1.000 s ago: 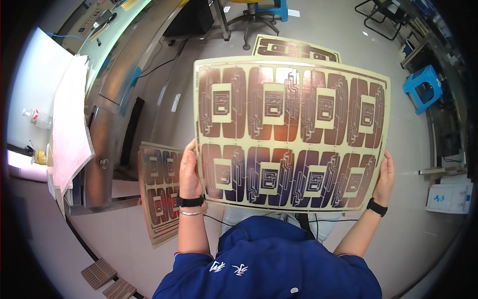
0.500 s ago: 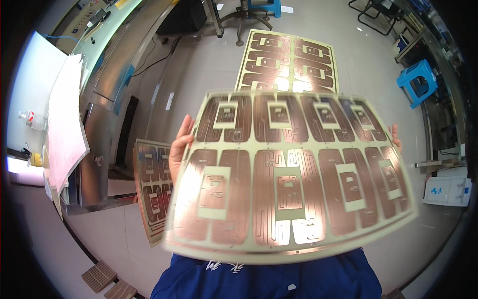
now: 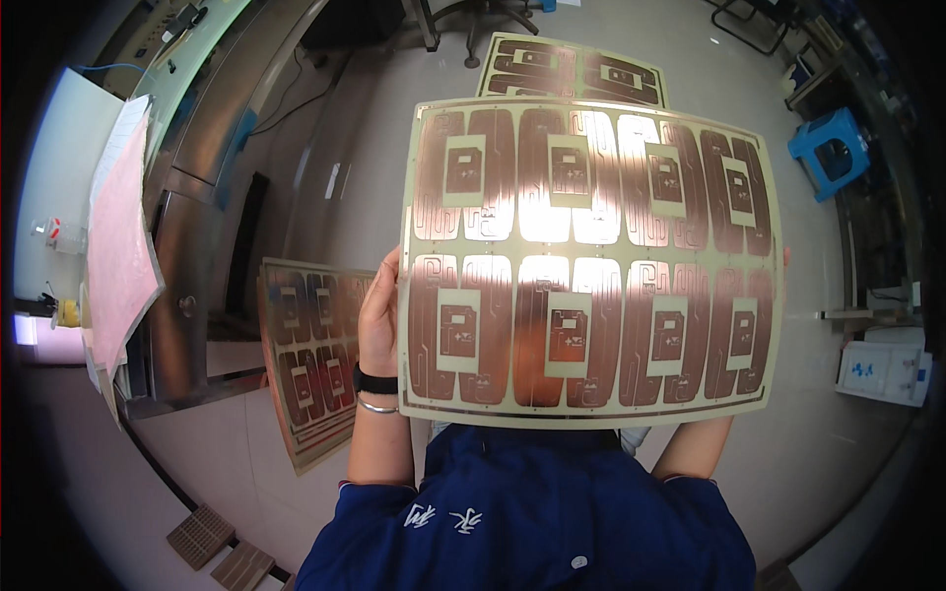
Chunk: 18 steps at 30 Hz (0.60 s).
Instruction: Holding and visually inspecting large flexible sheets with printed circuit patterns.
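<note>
While held up flat toward the camera, fills the centre and right of the frame: large yellow panel (image 3: 589, 261) printed with two rows of copper-coloured coil patterns, glare washing out the middle of the upper row. Gripped at its left edge by the left hand (image 3: 378, 317), thumb on the near face, fingers hidden behind; grip clenched on the panel. Below that hand, a black wristband (image 3: 374, 381) and a thin metal bangle (image 3: 375, 405) on the wrist. At the right edge, only a sliver of the right hand (image 3: 785, 258) showing past the panel, with the forearm rising from below; hard to tell how that grip stands, most of it being covered by the sheet.

Lower centre: blue jacket (image 3: 532, 517) of the person. Left of centre, partly behind the left hand: a second panel (image 3: 307, 360) of the same kind, darker, resting tilted against the steel cabinet (image 3: 187, 295). Top centre, on the floor: a third panel (image 3: 572, 69), its lower part hidden by the held one. Upper right: blue plastic stool (image 3: 830, 148). Far left: stack of pink-and-white sheets (image 3: 118, 246). Right edge: white box (image 3: 884, 371). Lower left: two small brown grids (image 3: 219, 550) on the floor.
</note>
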Motion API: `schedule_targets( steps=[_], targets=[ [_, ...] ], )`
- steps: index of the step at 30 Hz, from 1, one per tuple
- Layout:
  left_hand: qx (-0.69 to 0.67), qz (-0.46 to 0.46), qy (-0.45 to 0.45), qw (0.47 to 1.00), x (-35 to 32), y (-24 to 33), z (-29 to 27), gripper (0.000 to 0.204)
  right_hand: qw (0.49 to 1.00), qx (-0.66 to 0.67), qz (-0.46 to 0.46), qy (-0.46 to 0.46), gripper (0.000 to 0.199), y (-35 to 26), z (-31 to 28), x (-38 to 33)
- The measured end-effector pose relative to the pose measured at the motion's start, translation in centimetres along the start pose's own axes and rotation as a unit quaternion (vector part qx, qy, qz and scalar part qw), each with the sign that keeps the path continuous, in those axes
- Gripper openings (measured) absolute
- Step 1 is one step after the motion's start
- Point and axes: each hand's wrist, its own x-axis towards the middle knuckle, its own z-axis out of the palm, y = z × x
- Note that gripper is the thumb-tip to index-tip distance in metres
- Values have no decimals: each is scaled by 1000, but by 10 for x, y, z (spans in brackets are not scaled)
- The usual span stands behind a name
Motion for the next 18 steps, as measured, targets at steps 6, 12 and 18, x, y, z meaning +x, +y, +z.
schedule_targets(
  steps=[6, 12, 18],
  targets=[
    [30, -23, -15, 999, 3, -5, -1, 37, 1000, -7, -17, 19, 44, -6, -10, 2],
    [49, -42, -6, 998, 2, -7, -3, 40, 989, 48, -127, 59, 48, -16, -30, 6],
    [82, -51, -15, 995, 5, -9, -16, 40, 993, 84, -76, -8, 44, -30, -34, 8]
  ],
)
